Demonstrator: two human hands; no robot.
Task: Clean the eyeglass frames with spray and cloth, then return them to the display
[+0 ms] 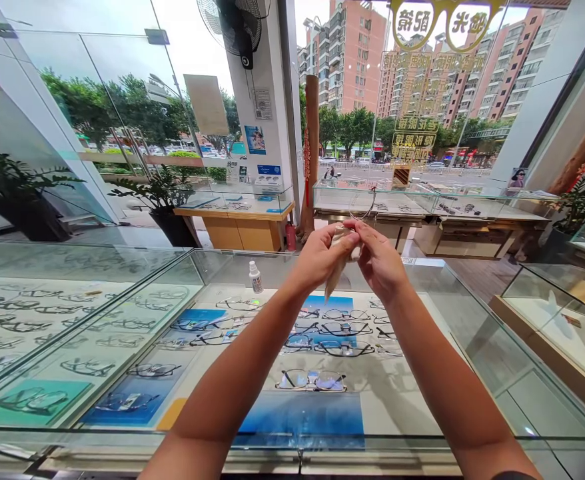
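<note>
My left hand [318, 259] and my right hand [385, 264] meet in front of me, above the glass counter. A pale cleaning cloth [336, 275] is bunched between their fingertips, its loose end hanging below the left hand. Both hands are closed, thumbs and fingers pinching at the cloth. Just over the fingertips rises a thin dark curved piece [373, 200], like part of an eyeglass frame. What the cloth wraps, if anything, is hidden by the fingers.
Below my arms, a glass display counter [397, 393] holds several rows of eyeglasses [312, 381]. A small white bottle [255, 277] stands left of my hands. More showcases [372, 200] line the window, and another [562, 327] stands at right. Potted plants [165, 203] are behind.
</note>
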